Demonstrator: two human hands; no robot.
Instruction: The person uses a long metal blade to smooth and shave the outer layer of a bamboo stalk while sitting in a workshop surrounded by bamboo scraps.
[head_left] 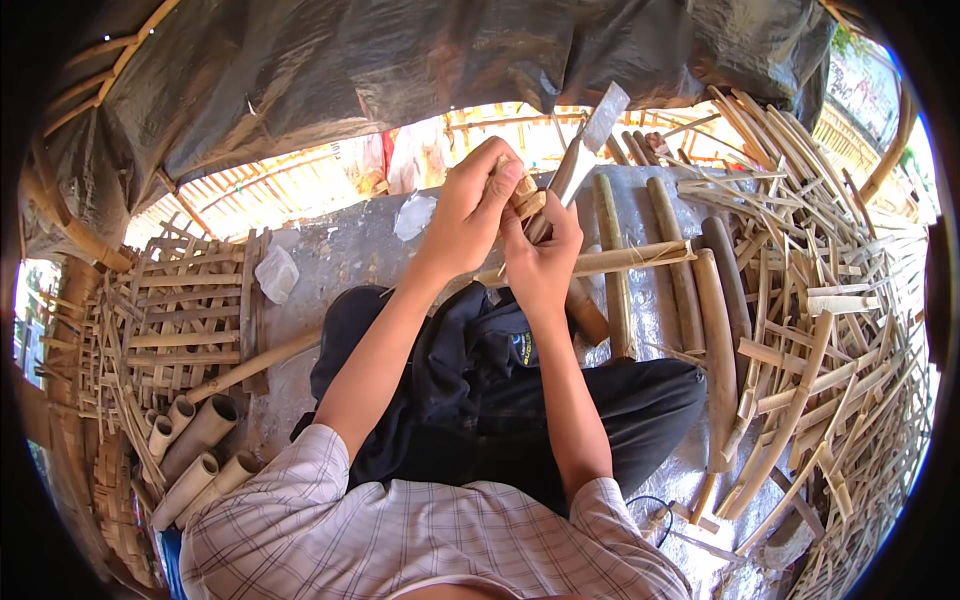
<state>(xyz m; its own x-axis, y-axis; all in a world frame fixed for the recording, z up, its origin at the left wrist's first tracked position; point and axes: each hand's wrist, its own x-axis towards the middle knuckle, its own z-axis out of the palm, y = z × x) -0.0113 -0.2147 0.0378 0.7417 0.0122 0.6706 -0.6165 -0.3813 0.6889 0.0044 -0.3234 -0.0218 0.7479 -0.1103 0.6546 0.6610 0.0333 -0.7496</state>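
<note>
Both my hands are raised in front of me, close together above my lap. My left hand (pixel 468 215) is closed around a short, pale piece of wood or bamboo (pixel 528 203), whose end sticks out past the thumb. Wrapped round the handle of a broad-bladed metal tool, like a knife or chisel (pixel 603 118), is my right hand (pixel 543 255). Its blade points up and away to the right. The tool's handle lies right beside the wood piece; whether they touch is hidden by my fingers.
Bamboo poles (pixel 612 265) lie to the right, with one crossing them. Beyond is a large heap of split bamboo strips (pixel 815 380). Hollow bamboo tubes (pixel 205 440) and a bamboo lattice (pixel 190 310) are at left. A dark tarp (pixel 330 80) hangs ahead; clear plastic (pixel 277 274) lies on the grey ground sheet.
</note>
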